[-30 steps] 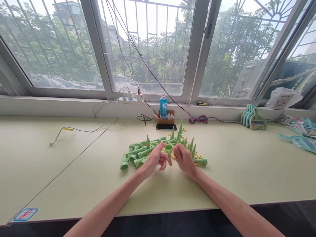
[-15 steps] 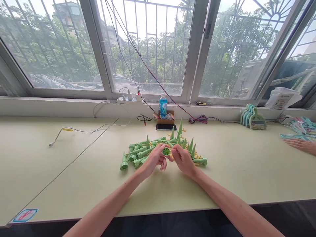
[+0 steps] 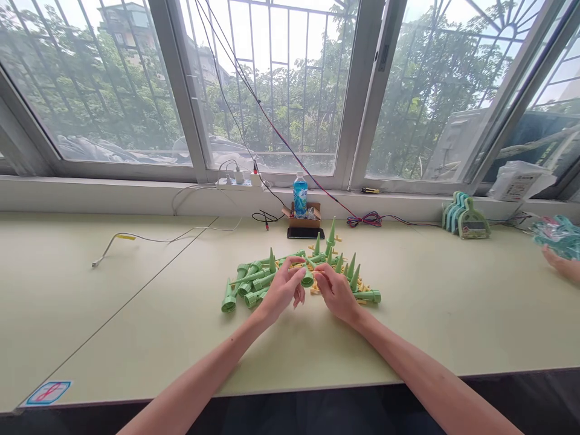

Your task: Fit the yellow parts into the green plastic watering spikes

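Observation:
Between my hands is a green cone-shaped plastic piece [image 3: 307, 279], its round open end tilted down toward me. My left hand [image 3: 286, 286] grips this piece between thumb and fingers. Close on its right, my right hand [image 3: 333, 289] is closed in a pinch, and what its fingertips hold is too small to make out. Behind and around both hands lies a pile of green spiked pieces [image 3: 261, 283], some standing upright, others on their sides. Small yellow parts [image 3: 362, 287] are scattered among them, mostly on the right.
Behind the pile are a black phone [image 3: 306, 233], a small cardboard box [image 3: 312, 223] and a blue bottle [image 3: 299, 196]. Cables run along the wall. Green dustpan-like items [image 3: 466, 217] stand back right; another person's hand [image 3: 562, 264] is at the right edge.
The green piece in my left hand has tilted, its open end turning from facing me to facing downward. The other person's hand at the right has pulled back and lifted with teal items near it.

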`<state>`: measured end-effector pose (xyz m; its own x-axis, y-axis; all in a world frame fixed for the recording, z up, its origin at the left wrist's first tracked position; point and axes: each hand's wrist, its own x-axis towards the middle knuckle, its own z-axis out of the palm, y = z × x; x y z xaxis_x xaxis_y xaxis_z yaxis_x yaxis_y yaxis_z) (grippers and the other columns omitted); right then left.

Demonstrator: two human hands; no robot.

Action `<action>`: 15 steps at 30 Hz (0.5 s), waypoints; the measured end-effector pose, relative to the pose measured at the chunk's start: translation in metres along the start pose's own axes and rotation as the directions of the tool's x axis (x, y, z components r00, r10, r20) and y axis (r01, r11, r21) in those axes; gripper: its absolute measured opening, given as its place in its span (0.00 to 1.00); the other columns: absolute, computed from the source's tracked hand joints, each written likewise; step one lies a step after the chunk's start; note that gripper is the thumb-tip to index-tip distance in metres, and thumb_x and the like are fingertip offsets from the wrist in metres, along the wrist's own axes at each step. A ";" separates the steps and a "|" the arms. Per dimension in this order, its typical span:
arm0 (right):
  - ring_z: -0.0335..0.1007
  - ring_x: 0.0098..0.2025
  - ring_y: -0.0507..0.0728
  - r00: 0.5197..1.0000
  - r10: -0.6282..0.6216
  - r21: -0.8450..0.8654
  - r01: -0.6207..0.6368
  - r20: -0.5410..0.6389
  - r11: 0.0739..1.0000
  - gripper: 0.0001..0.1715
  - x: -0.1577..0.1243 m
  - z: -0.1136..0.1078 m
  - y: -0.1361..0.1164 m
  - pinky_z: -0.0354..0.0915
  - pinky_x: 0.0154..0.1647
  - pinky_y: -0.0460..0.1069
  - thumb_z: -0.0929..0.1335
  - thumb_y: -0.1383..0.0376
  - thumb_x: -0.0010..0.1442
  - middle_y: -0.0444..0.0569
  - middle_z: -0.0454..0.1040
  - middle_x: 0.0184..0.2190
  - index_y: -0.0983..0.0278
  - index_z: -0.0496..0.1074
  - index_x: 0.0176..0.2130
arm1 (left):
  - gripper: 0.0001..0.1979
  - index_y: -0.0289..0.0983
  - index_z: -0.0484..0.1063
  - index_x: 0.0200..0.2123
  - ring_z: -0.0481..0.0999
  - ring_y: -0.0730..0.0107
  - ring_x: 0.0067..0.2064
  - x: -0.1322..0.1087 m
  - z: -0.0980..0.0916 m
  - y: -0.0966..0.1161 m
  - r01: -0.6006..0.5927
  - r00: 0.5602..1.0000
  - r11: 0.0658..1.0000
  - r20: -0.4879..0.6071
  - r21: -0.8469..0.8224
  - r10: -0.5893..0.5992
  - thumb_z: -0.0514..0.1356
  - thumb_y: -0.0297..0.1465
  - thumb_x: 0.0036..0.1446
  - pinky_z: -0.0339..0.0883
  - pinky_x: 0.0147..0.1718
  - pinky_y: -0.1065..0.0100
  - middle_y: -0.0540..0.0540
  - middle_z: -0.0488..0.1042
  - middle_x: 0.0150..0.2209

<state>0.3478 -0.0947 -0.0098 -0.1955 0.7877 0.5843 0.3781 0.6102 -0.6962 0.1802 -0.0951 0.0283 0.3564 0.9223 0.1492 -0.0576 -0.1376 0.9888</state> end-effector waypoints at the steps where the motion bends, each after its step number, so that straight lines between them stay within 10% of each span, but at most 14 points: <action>1: 0.49 0.20 0.50 1.000 0.006 -0.001 -0.006 0.000 1.000 0.16 0.000 0.000 0.001 0.51 0.23 0.46 0.57 0.54 0.70 0.37 0.56 0.20 0.61 0.63 0.38 | 0.19 0.40 0.61 0.49 0.68 0.78 0.17 0.000 0.000 0.000 -0.013 1.000 1.000 -0.003 0.006 0.013 0.57 0.45 0.60 0.59 0.13 0.75 0.54 0.68 0.30; 15: 0.46 0.19 0.49 0.995 0.059 0.015 -0.058 -0.079 0.998 0.22 0.001 0.003 0.005 0.50 0.21 0.46 0.57 0.51 0.70 0.37 0.52 0.18 0.60 0.57 0.29 | 0.26 0.47 0.56 0.60 0.68 0.85 0.17 -0.003 0.000 -0.008 -0.173 0.982 0.974 0.101 0.143 0.160 0.58 0.41 0.61 0.63 0.13 0.77 0.41 0.71 0.51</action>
<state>0.3472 -0.0908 -0.0144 -0.1005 0.8131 0.5734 0.3747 0.5648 -0.7353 0.1796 -0.0973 0.0202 0.4354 0.8470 0.3049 0.0151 -0.3455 0.9383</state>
